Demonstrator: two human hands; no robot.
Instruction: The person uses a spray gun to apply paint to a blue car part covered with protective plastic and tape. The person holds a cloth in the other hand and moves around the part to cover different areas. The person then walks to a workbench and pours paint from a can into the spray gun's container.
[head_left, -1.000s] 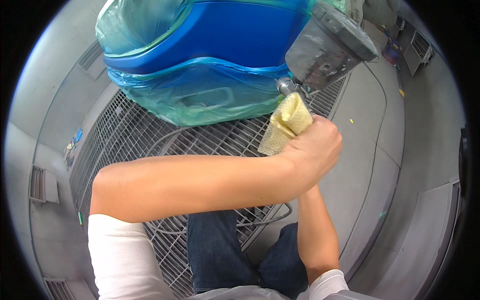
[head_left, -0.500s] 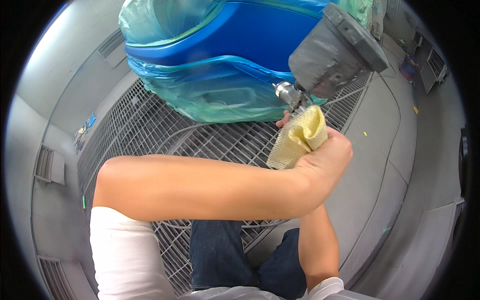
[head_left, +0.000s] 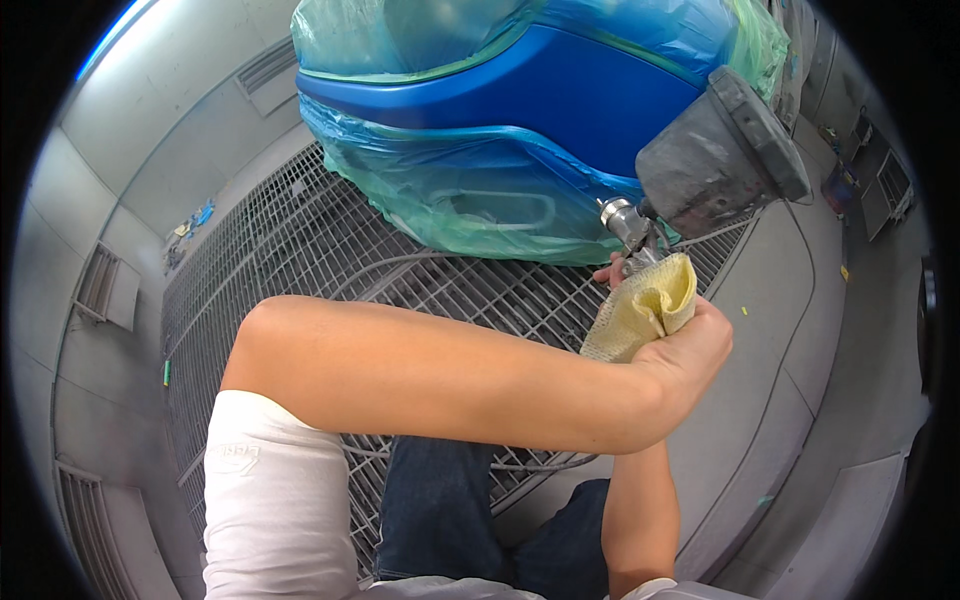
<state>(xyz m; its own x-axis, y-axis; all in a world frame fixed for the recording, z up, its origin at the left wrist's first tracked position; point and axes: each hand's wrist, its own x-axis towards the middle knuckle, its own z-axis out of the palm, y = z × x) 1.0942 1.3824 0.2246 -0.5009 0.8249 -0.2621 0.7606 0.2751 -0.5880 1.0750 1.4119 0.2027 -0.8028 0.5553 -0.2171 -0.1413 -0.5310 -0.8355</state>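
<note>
My left forearm crosses in front of me to the right, and my left hand (head_left: 700,337) is closed on a folded yellow mesh cloth (head_left: 625,318). Just beyond the cloth is a spray gun (head_left: 627,226) with a silver metal nozzle and a large grey, paint-dusted cup (head_left: 705,160). My right hand (head_left: 608,271) grips the gun; a few fingertips show beside it, while the rest is hidden behind the cloth and left hand. Ahead stands a blue car body panel (head_left: 450,92), framed by greenish plastic masking film (head_left: 480,205).
A metal floor grating (head_left: 290,250) spreads below and to the left. A hose (head_left: 370,265) lies over it. Along the right side runs a grey floor strip (head_left: 760,330) with a thin line across it. Pale booth walls with vents (head_left: 105,285) stand at left.
The view has shifted, so the car, spray gun, cloth and both arms appear farther right and mostly lower. Both hands keep their hold, with the cloth still next to the gun.
</note>
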